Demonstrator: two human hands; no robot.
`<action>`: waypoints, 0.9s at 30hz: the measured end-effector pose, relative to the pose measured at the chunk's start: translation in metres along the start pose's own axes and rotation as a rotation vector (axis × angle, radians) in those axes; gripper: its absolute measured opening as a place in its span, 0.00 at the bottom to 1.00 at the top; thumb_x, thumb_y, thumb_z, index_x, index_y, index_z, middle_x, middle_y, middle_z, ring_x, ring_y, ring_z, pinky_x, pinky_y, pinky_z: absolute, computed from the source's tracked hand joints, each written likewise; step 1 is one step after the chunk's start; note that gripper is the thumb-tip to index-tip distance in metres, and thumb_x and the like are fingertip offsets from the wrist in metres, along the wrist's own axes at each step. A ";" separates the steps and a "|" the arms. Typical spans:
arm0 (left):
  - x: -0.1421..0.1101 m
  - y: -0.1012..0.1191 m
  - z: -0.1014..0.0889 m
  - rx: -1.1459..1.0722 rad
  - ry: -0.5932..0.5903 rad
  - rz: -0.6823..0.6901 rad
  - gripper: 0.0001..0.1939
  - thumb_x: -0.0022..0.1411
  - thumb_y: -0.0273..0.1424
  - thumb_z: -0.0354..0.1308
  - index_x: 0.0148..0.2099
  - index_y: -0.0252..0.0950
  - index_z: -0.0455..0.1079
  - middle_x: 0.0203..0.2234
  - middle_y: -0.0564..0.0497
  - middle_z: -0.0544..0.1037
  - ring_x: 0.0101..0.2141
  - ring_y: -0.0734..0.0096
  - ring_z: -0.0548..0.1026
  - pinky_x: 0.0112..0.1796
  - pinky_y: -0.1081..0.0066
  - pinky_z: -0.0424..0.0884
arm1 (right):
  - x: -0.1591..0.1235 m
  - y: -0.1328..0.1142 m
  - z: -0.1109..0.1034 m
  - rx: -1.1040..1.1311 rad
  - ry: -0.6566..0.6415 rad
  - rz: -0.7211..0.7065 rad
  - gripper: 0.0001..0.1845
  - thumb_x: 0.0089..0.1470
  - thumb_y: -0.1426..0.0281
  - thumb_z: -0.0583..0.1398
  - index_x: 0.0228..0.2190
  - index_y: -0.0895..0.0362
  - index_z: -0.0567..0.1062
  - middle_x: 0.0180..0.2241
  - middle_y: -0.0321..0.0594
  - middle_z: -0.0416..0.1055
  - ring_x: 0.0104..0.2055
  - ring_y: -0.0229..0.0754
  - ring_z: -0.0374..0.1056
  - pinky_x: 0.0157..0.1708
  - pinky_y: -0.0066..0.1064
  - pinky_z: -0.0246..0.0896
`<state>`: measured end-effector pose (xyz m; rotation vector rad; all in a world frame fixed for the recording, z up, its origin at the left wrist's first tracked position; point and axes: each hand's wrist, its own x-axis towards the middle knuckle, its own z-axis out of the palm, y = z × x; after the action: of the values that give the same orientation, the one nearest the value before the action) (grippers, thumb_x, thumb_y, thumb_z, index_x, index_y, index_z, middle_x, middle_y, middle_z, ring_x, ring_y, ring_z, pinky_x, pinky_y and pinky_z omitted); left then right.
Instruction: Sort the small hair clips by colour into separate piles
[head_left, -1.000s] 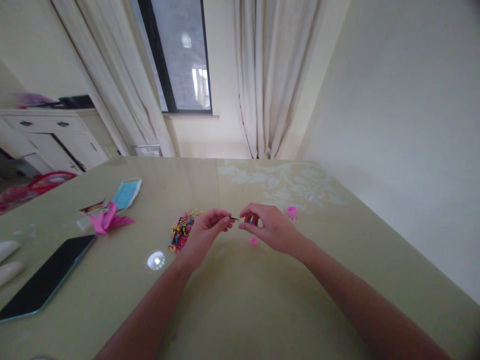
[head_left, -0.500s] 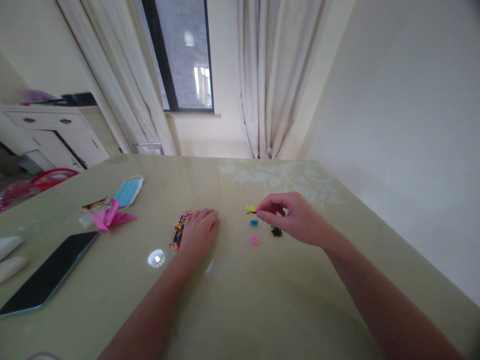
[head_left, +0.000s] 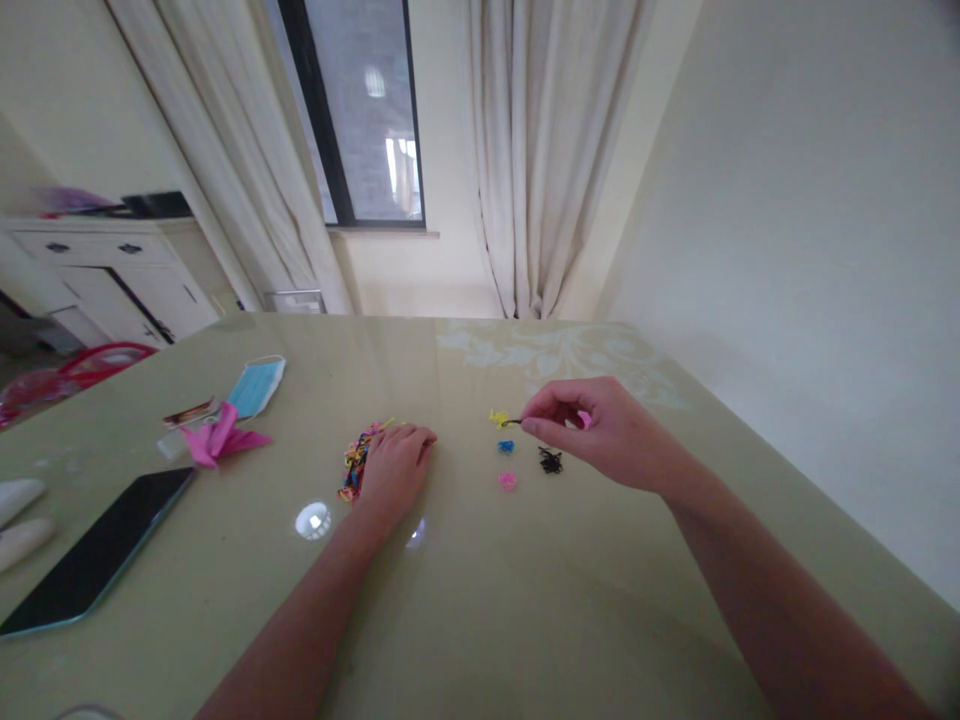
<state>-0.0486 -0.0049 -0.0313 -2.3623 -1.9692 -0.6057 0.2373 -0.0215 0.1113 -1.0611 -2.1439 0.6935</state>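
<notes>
My left hand (head_left: 396, 465) lies with loosely bent fingers over the right side of a heap of mixed-colour small rubber bands (head_left: 352, 468). The ends of its fingers are partly hidden. Over the table to the right, my right hand (head_left: 592, 425) pinches a thin black rubber band (head_left: 513, 421) between thumb and forefinger. The band's free end points left, by a small yellow pile (head_left: 496, 418). Below it are a blue pile (head_left: 505, 448) and a pink pile (head_left: 508, 482); a black pile (head_left: 550, 460) sits under the hand. Something pink (head_left: 584, 420) shows within the right hand's curl, its kind unclear.
On the left of the table (head_left: 465, 610) lie a dark-screened phone or tablet (head_left: 97, 550), a pink folded piece (head_left: 221, 437), a blue face mask (head_left: 257, 387) and two white objects (head_left: 22, 520). A wall (head_left: 810, 250) borders the right edge.
My right hand has moved slightly right with the black band, uncovering more of the black pile. Pink now shows inside its curl. My left hand stays on the heap.
</notes>
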 end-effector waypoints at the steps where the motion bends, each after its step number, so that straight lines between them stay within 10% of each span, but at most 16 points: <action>1: 0.000 0.000 0.000 -0.001 -0.004 -0.010 0.13 0.71 0.29 0.53 0.48 0.40 0.80 0.45 0.44 0.83 0.49 0.52 0.79 0.55 0.53 0.68 | -0.001 -0.001 0.000 -0.001 0.000 0.000 0.08 0.61 0.65 0.66 0.34 0.56 0.84 0.25 0.35 0.76 0.27 0.36 0.66 0.27 0.29 0.55; 9: -0.002 0.002 0.000 0.103 0.008 -0.010 0.16 0.74 0.34 0.49 0.47 0.39 0.80 0.46 0.42 0.82 0.51 0.49 0.77 0.56 0.51 0.66 | 0.001 0.002 -0.006 -0.162 -0.003 0.024 0.07 0.60 0.67 0.65 0.32 0.56 0.83 0.25 0.35 0.77 0.27 0.36 0.68 0.29 0.29 0.57; 17: 0.000 -0.002 -0.001 0.011 -0.001 0.041 0.13 0.72 0.30 0.51 0.44 0.41 0.78 0.44 0.45 0.84 0.50 0.52 0.78 0.57 0.51 0.64 | 0.015 0.073 0.001 -0.561 -0.328 0.281 0.06 0.58 0.72 0.65 0.31 0.58 0.84 0.32 0.43 0.82 0.34 0.43 0.74 0.33 0.31 0.57; 27: 0.005 -0.004 -0.001 -0.290 0.102 -0.010 0.11 0.68 0.30 0.54 0.43 0.40 0.79 0.40 0.46 0.84 0.44 0.58 0.81 0.51 0.58 0.73 | 0.017 0.101 0.014 -0.655 -0.387 0.394 0.07 0.56 0.76 0.65 0.32 0.57 0.85 0.35 0.45 0.83 0.37 0.44 0.77 0.35 0.30 0.60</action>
<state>-0.0524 0.0006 -0.0299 -2.4165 -1.9688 -1.0561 0.2684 0.0442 0.0379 -1.8548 -2.6086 0.3800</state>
